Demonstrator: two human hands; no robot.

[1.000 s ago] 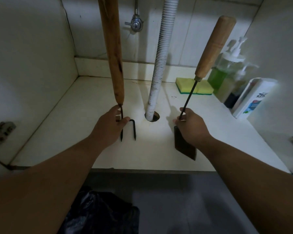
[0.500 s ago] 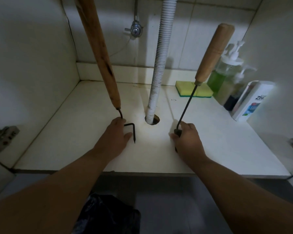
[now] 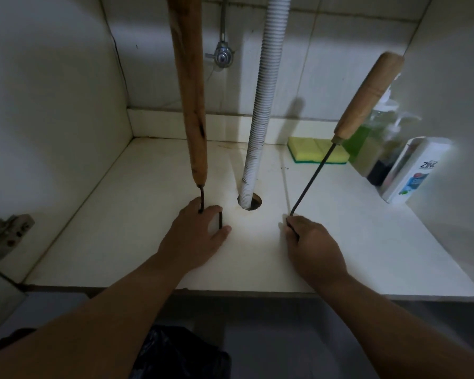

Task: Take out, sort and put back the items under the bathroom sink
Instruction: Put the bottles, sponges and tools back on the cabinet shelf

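Observation:
My left hand (image 3: 193,240) grips the dark metal prongs of a garden fork whose long wooden handle (image 3: 188,88) stands upright inside the cabinet. Its prongs are mostly hidden under my fingers. My right hand (image 3: 314,248) holds the metal end of a hand trowel; its thin rod and wooden handle (image 3: 367,98) lean up to the right. The trowel's blade is hidden under my palm. Both tool heads are down at the white cabinet floor (image 3: 137,228), either side of the drain hose (image 3: 260,113).
The white corrugated hose runs down into a hole (image 3: 251,202) in the floor. A yellow-green sponge (image 3: 315,150), pump bottles (image 3: 372,135) and a white Zinc bottle (image 3: 413,173) stand at the back right. A hinge (image 3: 6,233) sits on the left wall. A black bag (image 3: 181,354) lies below.
Both hands have moved deeper into the cabinet and lowered the tool heads to the floor. The fork handle swung left, then back upright. The trowel blade has gone out of sight under my right hand.

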